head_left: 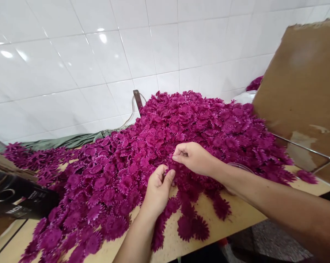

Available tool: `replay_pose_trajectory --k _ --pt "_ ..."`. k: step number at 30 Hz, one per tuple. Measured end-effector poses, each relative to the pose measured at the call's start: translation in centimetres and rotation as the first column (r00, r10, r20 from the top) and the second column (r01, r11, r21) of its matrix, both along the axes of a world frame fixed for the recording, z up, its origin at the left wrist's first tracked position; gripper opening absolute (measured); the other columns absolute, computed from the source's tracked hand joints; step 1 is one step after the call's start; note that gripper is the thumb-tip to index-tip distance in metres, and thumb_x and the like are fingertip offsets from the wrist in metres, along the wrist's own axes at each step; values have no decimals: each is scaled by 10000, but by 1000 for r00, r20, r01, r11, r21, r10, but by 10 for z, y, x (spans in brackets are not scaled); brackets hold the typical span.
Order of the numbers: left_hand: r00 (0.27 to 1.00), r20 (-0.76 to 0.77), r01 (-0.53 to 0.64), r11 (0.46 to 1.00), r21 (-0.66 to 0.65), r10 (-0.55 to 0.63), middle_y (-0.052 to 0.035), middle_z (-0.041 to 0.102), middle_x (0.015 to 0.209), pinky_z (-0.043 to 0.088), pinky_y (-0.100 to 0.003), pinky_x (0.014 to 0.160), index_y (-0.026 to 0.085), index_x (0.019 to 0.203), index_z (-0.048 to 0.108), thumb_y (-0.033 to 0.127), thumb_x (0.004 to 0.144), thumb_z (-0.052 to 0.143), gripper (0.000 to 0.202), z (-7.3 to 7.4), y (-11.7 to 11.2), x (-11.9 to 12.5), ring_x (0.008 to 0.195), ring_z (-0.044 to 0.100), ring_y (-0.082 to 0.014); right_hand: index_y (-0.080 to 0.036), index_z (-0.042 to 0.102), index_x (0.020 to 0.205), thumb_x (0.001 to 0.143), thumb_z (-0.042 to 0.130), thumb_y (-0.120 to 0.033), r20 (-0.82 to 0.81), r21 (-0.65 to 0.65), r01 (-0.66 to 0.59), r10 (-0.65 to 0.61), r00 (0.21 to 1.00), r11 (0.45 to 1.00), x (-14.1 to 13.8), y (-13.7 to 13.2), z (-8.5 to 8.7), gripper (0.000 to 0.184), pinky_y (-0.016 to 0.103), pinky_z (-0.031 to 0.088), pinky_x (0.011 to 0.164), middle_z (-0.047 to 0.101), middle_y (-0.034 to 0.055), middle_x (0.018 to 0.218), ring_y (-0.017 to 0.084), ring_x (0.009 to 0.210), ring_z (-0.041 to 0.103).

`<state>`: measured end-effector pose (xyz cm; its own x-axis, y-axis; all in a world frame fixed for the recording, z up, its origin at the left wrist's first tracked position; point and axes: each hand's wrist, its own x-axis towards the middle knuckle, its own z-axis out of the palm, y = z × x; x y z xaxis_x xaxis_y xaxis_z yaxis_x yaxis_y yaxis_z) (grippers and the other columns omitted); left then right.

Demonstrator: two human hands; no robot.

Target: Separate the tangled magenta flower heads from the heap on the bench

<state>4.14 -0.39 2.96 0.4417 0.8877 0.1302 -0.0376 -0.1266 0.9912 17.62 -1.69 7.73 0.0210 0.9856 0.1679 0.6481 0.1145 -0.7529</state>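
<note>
A large heap of magenta artificial flower heads [181, 117], with toothed petal edges, covers much of the table. My left hand [157, 188] is closed in a pinch at the front of the heap, with a magenta flower head [169, 171] between thumb and fingers. Just above and to the right of it, my right hand [193, 157] is also pinched, its fingertips close to that flower head. Whatever those fingertips hold is too small to make out. Several loose flower heads [193, 226] lie on the table below the hands.
A dark container [22, 199] stands at the left. On the right, a cardboard sheet [304, 95] leans beside a metal wire frame [304, 146]. Green cloth [71, 140] lies along the white tiled wall [154, 47]. The wooden tabletop's [236, 215] front edge is near my forearms.
</note>
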Motion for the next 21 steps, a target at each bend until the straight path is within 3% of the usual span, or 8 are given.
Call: replay_pose_trajectory --k 5,8,10,12,14,17,19,21 --pt "992 7 -130 989 71 130 77 329 505 288 -202 482 192 564 392 462 693 576 352 8 -3 -1 482 291 -76 -168 597 644 736 561 -166 185 98 252 -266 946 963 17 29 7 98 222 385 546 579 -14 582 110 562 509" --pt "995 -32 -97 992 86 100 62 379 517 311 -204 491 181 566 440 451 698 582 332 13 -7 -13 499 341 -84 -145 610 752 790 466 -125 205 168 443 -471 858 880 44 40 23 151 296 417 670 630 73 764 174 728 560" --pt "995 -48 -89 995 51 91 56 407 517 327 -201 497 175 567 461 449 695 592 330 13 -6 -21 500 365 -85 -129 624 849 763 526 -142 225 166 471 -498 837 866 57 40 30 131 346 422 746 636 116 874 215 809 574" --pt "994 -28 -101 995 15 102 54 434 521 352 -200 516 172 581 480 442 696 600 318 11 -1 -23 507 392 -85 -138 611 1006 725 606 -197 225 123 382 -401 888 916 56 33 33 287 369 415 821 613 136 1038 238 906 574" --pt "997 -7 -81 997 -17 80 46 470 536 378 -206 543 168 622 513 430 709 593 287 11 4 -20 519 429 -90 -161 590 1091 733 615 -275 165 10 166 -165 972 986 43 22 31 377 355 424 847 600 121 1116 229 956 574" --pt "1000 2 -12 1000 -22 12 14 563 636 413 -224 589 163 749 571 406 733 570 244 12 7 -13 569 491 -107 -159 642 1004 778 555 -340 -13 -165 -201 202 979 965 15 5 21 302 321 470 768 673 76 969 199 864 614" --pt "1000 3 -2 1000 8 2 -10 610 738 428 -233 610 162 865 577 385 745 556 254 11 7 -10 600 513 -112 -143 654 963 771 560 -302 -115 -159 -281 265 957 946 -1 -2 12 267 304 481 719 691 61 888 183 791 627" --pt "1000 -9 -1 999 38 2 -27 630 801 441 -242 630 166 949 554 358 760 542 269 9 5 -9 621 529 -116 -127 658 944 758 562 -231 -201 -99 -259 235 951 961 -10 -7 3 233 290 479 698 696 56 850 170 745 627"
